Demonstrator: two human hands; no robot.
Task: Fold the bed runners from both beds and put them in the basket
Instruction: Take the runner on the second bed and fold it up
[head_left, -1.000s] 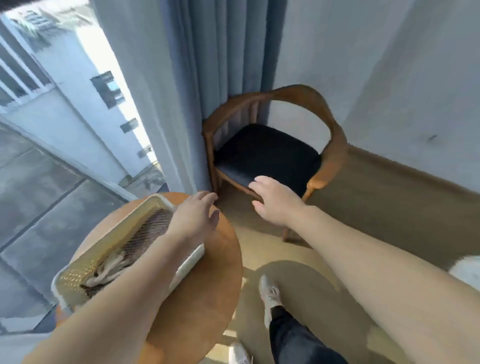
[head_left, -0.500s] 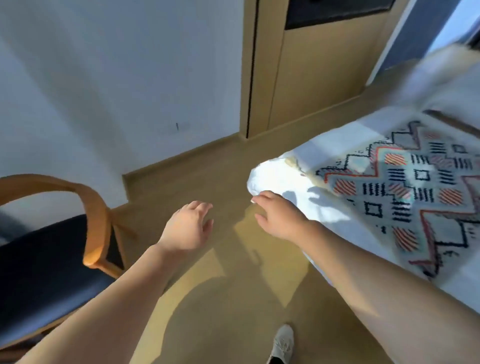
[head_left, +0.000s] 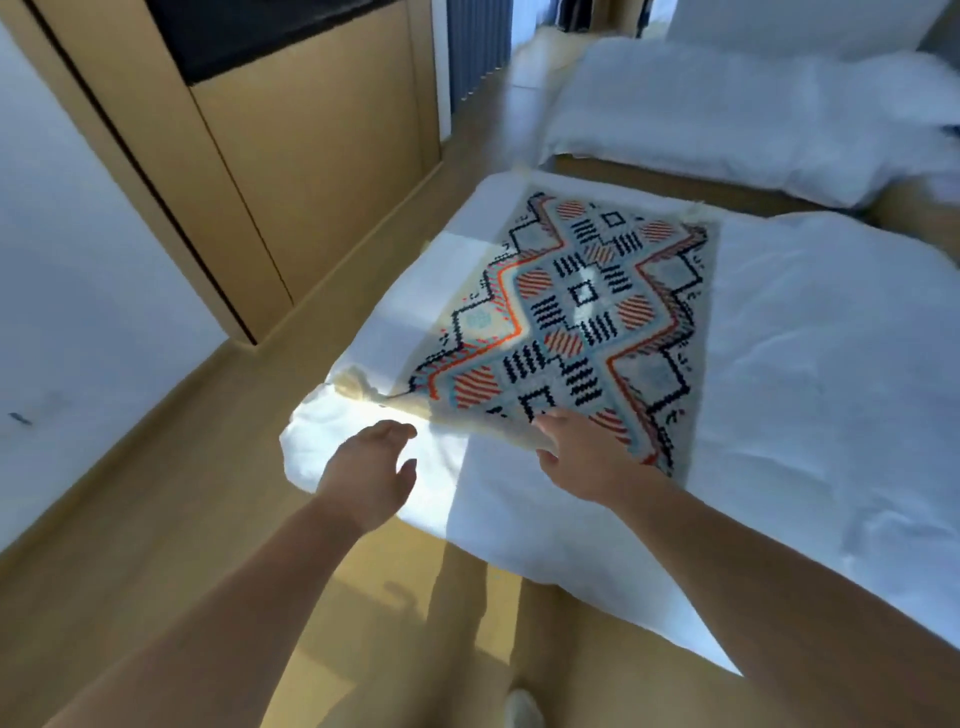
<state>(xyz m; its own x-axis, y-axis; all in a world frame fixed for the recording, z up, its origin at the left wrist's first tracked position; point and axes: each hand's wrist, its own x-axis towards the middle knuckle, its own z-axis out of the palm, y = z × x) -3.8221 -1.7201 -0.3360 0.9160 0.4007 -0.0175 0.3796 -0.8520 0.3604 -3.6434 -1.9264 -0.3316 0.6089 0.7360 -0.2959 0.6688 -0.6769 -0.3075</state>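
A patterned bed runner (head_left: 582, 317) with black, orange and pale blue diamond shapes and cream fringe lies flat across the foot of the near bed (head_left: 810, 395), which has white bedding. My right hand (head_left: 587, 457) rests on the runner's near edge, fingers spread, its grip hidden from me. My left hand (head_left: 371, 467) hovers open over the bed's white corner, just short of the runner's fringed corner (head_left: 358, 387). No basket is in view.
A second bed (head_left: 727, 114) with white bedding stands beyond, with no runner visible on it. A wooden cabinet (head_left: 291, 156) lines the wall at left. Bare wooden floor (head_left: 156, 519) runs between the cabinet and the beds. My shoe (head_left: 522, 712) shows at the bottom edge.
My view has swung right, from the basket on the round table and the chair to the near bed. Both hands have reached forward to the runner's near end.
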